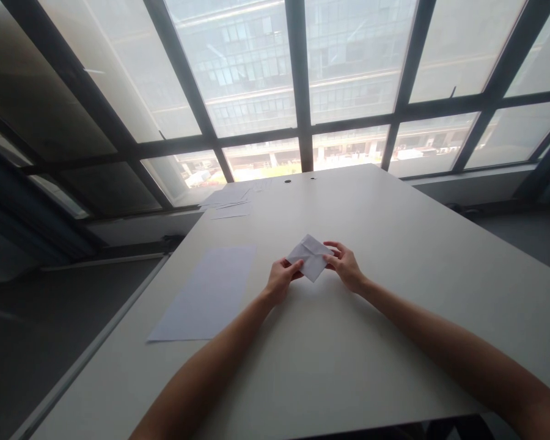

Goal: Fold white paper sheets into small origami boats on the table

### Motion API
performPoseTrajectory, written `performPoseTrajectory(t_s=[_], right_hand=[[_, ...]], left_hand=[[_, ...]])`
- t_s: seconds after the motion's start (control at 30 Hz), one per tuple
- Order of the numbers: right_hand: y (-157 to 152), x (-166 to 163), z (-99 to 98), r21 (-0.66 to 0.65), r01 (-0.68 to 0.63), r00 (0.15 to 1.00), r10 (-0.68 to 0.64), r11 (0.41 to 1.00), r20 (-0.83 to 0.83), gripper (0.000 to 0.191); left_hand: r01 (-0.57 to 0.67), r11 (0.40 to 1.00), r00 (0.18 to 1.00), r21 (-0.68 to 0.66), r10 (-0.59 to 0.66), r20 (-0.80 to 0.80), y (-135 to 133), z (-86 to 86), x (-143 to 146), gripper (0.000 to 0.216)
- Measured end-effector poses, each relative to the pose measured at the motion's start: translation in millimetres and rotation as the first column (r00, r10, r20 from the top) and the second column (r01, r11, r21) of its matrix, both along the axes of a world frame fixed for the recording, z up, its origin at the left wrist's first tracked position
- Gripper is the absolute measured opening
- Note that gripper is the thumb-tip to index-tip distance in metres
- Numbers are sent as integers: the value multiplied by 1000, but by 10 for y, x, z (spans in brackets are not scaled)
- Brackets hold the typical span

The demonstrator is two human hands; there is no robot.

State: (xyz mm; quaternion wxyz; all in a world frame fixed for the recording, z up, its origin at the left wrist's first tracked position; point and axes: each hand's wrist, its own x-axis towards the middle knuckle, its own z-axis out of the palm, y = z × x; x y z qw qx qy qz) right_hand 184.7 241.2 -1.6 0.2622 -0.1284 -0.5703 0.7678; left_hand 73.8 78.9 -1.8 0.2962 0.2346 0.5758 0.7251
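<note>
A small folded square of white paper (310, 258) is held between my two hands, just above the table and turned so a corner points toward me. Crease lines and a folded flap show on its upper face. My left hand (283, 276) pinches its left corner, thumb on top and fingers beneath. At the right corner my right hand (343, 264) grips it the same way, with the fingertips partly behind the paper.
The white table (371, 366) stretches toward the large windows. Left of my hands lies a flat white sheet (206, 296). Several more papers (229, 205) lie at the far left edge. A dark round hole (288, 181) shows near the far end.
</note>
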Motion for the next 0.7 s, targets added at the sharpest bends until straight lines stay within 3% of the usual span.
performPoseTrajectory(t_s=[0.3, 0.5, 0.7], right_hand=[[-24, 38, -14, 23, -152, 987, 150, 988, 55, 64], [-48, 36, 17, 29, -60, 998, 59, 998, 25, 84], [-35, 22, 27, 69, -25, 999, 23, 997, 27, 70]], left_hand=[[-186, 980, 983, 71, 186, 8, 3, 35, -27, 52], [-46, 996, 998, 79, 50, -47, -11, 64, 8, 64], [-61, 998, 991, 32, 64, -120, 3, 46, 31, 82]])
